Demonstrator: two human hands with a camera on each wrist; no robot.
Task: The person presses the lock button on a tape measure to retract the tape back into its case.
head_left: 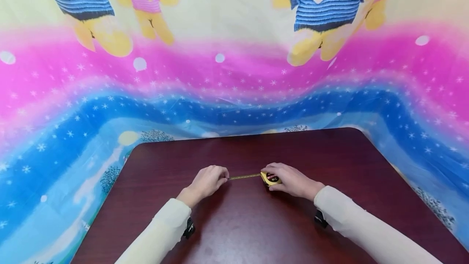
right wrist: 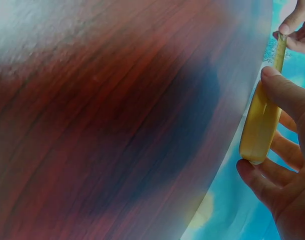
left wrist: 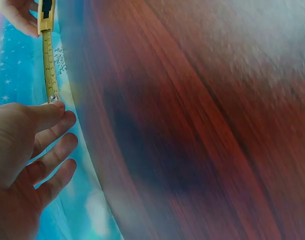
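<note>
A yellow tape measure (head_left: 271, 179) with a black and red "2m" label is in the right hand (head_left: 293, 180), gripped between thumb and fingers. From it a short length of yellow blade (head_left: 244, 177) runs out toward the left. The left hand (head_left: 207, 183) pinches the metal hook at the blade's end between thumb and forefinger, as the left wrist view shows with the hook (left wrist: 53, 98) at the thumb tip. Its other fingers are spread and loosely bent. In the right wrist view the case (right wrist: 261, 125) is seen edge-on, with fingers under its lower end. The blade looks straight between the hands.
Both hands are above a dark red-brown wooden table (head_left: 234, 223) with rounded far corners. A printed cloth (head_left: 234, 72) with bears and snowflakes hangs behind and beside it. A black wrist device (head_left: 189, 228) sits under the left sleeve, another (head_left: 320, 218) under the right.
</note>
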